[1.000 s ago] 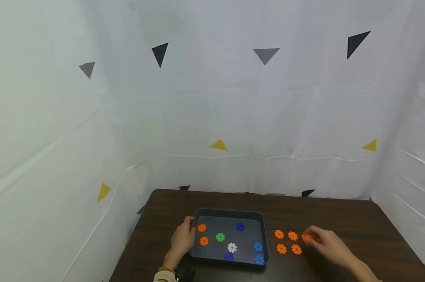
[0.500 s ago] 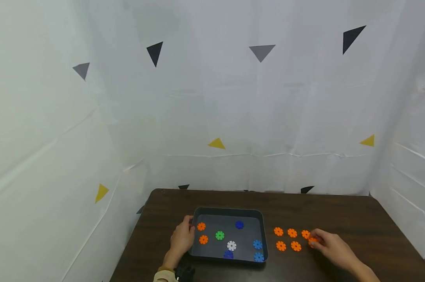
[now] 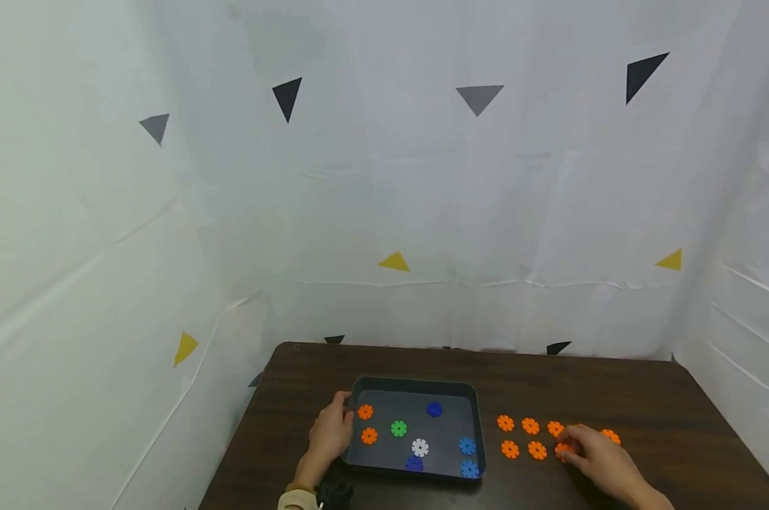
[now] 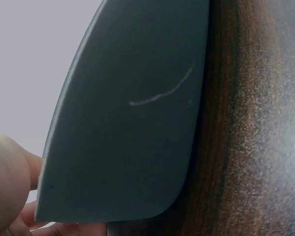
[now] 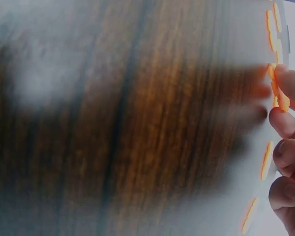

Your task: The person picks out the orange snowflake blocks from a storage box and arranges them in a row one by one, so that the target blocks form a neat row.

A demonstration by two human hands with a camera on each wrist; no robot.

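disc point(image 3: 561, 451) (orange) in right hand point(image 3: 602, 464)

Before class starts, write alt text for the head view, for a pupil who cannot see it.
A person's right hand pinches an orange notched disc near more orange discs on a dark table; the left hand grips the side of a grey tray holding eight coloured discs.
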